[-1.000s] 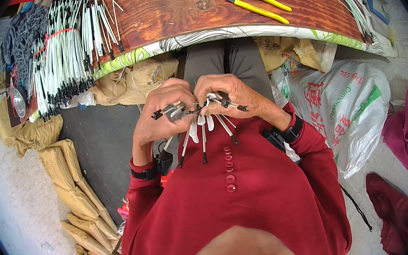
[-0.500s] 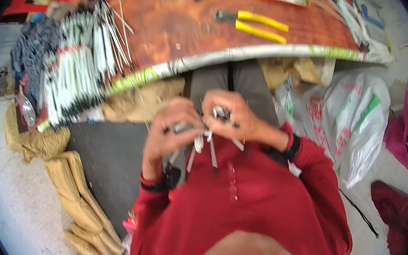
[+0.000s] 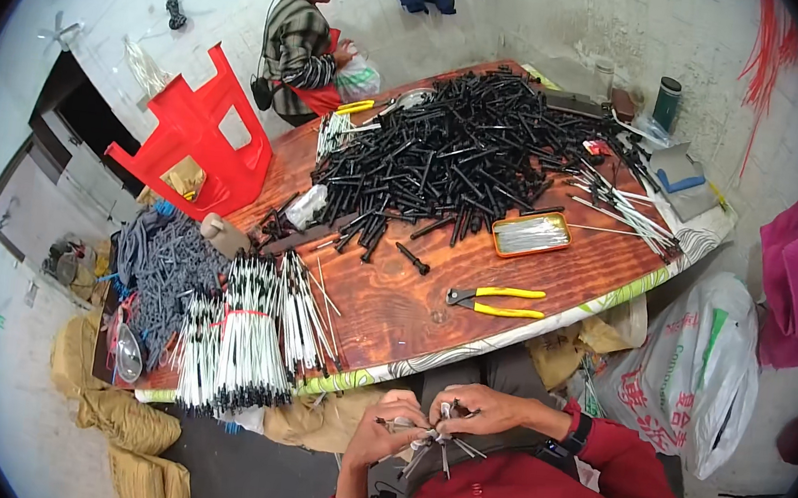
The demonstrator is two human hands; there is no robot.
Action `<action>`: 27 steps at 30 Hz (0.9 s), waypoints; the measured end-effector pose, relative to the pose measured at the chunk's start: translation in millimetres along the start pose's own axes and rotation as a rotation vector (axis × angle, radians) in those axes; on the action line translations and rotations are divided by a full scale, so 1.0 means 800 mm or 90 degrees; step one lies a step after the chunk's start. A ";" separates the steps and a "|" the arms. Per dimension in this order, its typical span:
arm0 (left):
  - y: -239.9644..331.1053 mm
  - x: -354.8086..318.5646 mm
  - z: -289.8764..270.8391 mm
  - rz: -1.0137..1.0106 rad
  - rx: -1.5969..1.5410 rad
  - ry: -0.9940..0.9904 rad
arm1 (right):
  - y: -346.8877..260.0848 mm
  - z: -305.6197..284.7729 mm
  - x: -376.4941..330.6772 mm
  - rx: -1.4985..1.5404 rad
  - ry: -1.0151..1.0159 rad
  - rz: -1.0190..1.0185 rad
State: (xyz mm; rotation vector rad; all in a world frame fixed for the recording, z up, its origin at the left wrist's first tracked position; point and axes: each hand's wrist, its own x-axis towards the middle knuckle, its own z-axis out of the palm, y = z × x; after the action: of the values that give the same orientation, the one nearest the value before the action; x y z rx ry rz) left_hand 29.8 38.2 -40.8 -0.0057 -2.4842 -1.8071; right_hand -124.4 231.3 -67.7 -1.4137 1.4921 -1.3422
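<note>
My left hand (image 3: pixel 387 430) and right hand (image 3: pixel 489 411) both pinch one bunch of thin white ties (image 3: pixel 437 445) between them, ends apparently hanging toward my lap.

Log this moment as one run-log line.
left hand: pinching small metal pieces | right hand: pinching same bunch | held above lap, before wooden table | yellow-handled pliers on table, untouched

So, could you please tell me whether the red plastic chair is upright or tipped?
Tipped: the red chair leans against the table edge, legs pointing sideways.
</note>
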 end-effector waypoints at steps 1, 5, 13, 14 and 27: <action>-0.007 0.001 0.000 0.038 0.028 0.005 | -0.001 -0.008 0.001 0.007 -0.039 0.017; -0.015 0.009 -0.005 0.129 0.112 0.025 | 0.005 -0.013 0.006 -0.052 -0.014 -0.043; -0.036 0.000 -0.004 0.135 0.073 0.042 | 0.027 -0.008 0.014 0.043 -0.048 -0.074; -0.041 -0.004 -0.003 0.106 0.023 0.024 | 0.026 -0.007 0.014 0.078 -0.079 -0.045; -0.017 -0.009 0.017 -0.007 0.098 0.162 | 0.028 0.007 0.003 0.137 0.025 -0.003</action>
State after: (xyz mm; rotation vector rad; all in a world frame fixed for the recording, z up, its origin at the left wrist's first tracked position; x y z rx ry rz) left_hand 35.6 47.6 -58.3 0.2309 -2.4360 -1.5069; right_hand -125.7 225.4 -90.5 -1.2619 1.3238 -1.4923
